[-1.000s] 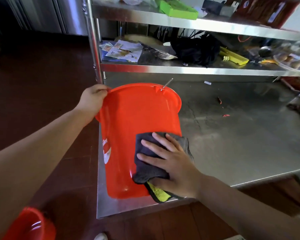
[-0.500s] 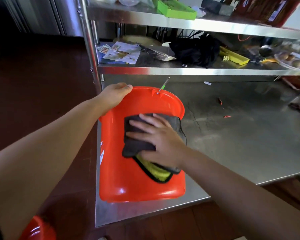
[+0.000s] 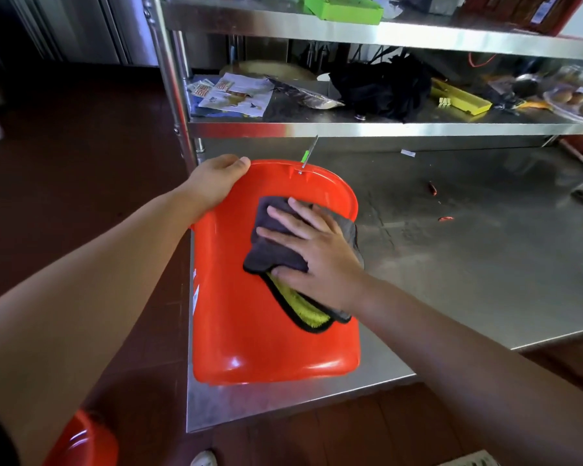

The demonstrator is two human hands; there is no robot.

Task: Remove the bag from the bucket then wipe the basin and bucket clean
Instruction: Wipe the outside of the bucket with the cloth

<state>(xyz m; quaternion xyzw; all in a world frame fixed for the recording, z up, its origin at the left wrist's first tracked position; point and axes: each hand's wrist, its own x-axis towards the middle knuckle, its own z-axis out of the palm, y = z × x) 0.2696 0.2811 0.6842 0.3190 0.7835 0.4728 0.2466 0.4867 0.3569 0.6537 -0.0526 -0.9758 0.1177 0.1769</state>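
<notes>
Head view, my left hand gripping bucket rim, right hand flat, fingers straight, pressing cloth on bucket side, desk underneath.

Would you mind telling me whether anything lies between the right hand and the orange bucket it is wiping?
Yes, only the cloth: the right hand presses it flat against the side of the bucket, as wiping needs. The left hand holds the rim directly, with nothing between.

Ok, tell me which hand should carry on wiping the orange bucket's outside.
Right hand: it presses the grey-and-yellow cloth flat on the orange plastic bucket. Left hand grips the rim.
</notes>
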